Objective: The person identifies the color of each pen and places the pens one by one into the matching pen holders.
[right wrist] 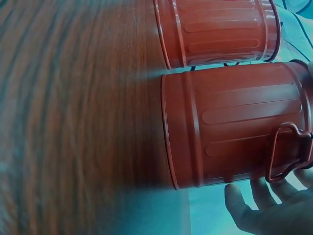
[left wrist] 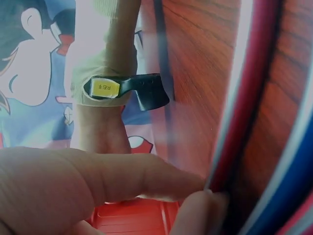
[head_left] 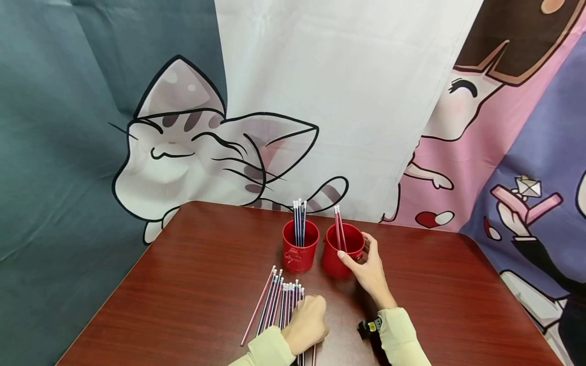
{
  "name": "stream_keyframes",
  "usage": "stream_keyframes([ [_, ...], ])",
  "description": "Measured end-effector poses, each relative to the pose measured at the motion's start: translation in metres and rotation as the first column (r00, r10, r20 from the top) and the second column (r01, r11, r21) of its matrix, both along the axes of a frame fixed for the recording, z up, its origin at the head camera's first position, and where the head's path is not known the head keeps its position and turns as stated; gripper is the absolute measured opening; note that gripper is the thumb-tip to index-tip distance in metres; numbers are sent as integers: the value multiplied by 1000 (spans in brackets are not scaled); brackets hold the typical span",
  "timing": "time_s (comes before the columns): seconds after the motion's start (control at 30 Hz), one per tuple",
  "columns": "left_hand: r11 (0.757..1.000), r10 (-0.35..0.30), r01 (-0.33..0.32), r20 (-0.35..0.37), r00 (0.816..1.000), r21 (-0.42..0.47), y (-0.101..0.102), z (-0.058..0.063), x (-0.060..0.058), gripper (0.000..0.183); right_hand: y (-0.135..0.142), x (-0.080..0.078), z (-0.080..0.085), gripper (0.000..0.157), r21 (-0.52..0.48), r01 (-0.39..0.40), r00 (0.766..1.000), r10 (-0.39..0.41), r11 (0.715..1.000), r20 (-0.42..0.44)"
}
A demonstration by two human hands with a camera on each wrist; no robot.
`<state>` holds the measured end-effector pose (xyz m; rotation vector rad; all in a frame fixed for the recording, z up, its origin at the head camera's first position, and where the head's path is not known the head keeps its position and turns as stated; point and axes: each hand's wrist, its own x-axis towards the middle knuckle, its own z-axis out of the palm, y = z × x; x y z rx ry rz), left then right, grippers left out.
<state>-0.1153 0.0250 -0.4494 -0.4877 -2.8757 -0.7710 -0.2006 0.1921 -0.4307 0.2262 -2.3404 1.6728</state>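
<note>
My left hand [head_left: 305, 325] is over the right side of a row of red and dark blue pencils [head_left: 270, 305] on the table. In the left wrist view, its thumb and forefinger pinch a red pencil [left wrist: 247, 93], with a blue pencil [left wrist: 286, 181] beside it. My right hand [head_left: 373, 272] holds the right-hand red bucket [head_left: 336, 264] by its rim, thumb at the near side and fingers round the right side. Two red pencils [head_left: 339, 229] stand in that bucket. A second red bucket [head_left: 298, 260], just left of it, holds several dark blue pencils [head_left: 299, 223].
Both buckets stand close together towards the back of the brown wooden table [head_left: 192, 264]. Behind it hangs a cartoon-printed cloth [head_left: 357, 101]. The right-hand bucket has a wire handle [right wrist: 275, 152] on its side. A black wrist camera [head_left: 368, 328] sits at the right sleeve.
</note>
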Motion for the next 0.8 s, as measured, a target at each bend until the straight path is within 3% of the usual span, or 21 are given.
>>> stream_keyframes([
  [0.2, 999, 11, -19, 162, 987, 45, -3, 0, -8, 22, -2, 0, -1, 74, 1, -11, 1000, 11, 1000, -1],
  [0.33, 993, 14, -48, 292, 956, 110, -5, 11, -12, 50, -2, 1, 0, 74, 2, -10, 1000, 10, 1000, -1],
  [0.43, 977, -42, -31, 326, 944, 213, -9, 20, -14, 49, -2, 1, 0, 74, 6, -8, 1000, 8, 1000, 8],
  [0.5, 964, -78, -1, 285, 955, 266, -13, 28, -16, 42, -1, 1, -1, 74, 6, -11, 1000, 11, 1000, 10],
  [0.63, 943, -132, 91, 110, 985, 320, -17, 42, -25, 39, 0, 1, -1, 74, 11, -11, 1000, 11, 1000, 10],
  [0.8, 907, -170, 176, -50, 984, 382, -19, 59, -41, 45, 0, 0, -2, 74, 6, -10, 1000, 10, 1000, 8],
])
